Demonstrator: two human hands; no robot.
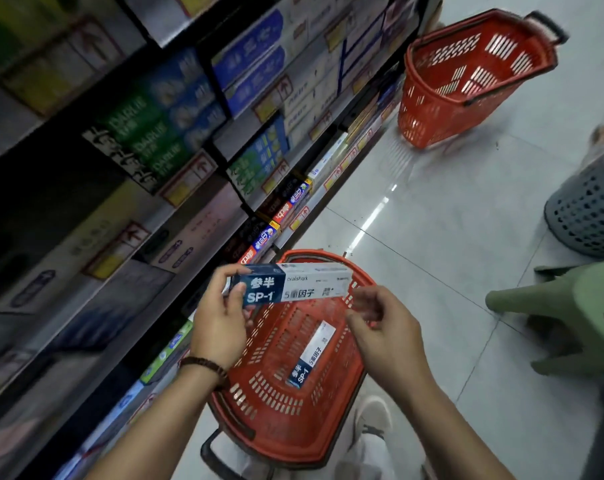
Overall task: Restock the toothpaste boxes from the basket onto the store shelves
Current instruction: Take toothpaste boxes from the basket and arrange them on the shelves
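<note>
Overhead of the near basket point(343, 386), a toothpaste box point(293, 285) is held level by the left hand point(220, 317). Its dark blue end is gripped, with the thumb laid across the front face and the fingers point(236, 271) curled over the top edge. "参半 SP-1" is printed in white on the blue panel; "oralshark" and "5重因子" can be read on the pale grey part. The right hand point(383, 327) is held just beside the box's lower right corner, its fingers loosely curled, thumb and forefinger slightly parted, and nothing is seen gripped between them. A beaded bracelet point(203, 367) is worn on the left wrist.

A second box point(311, 355) of the same kind, marked "SP-1", is lying on the floor of the red basket, near its right wall. The basket is set on the tiled floor point(432, 220), against the foot of the shelves point(155, 206).

On the shelves, green boxes point(144, 140) lettered "DARLIE" are stacked, with blue ones beside them; the price tags along the shelf edges are too blurred to be read. Farther down the aisle a second red basket point(466, 81) is seen tilted. A grey perforated bin point(588, 216) and a green stool point(570, 306) are placed at the right.
</note>
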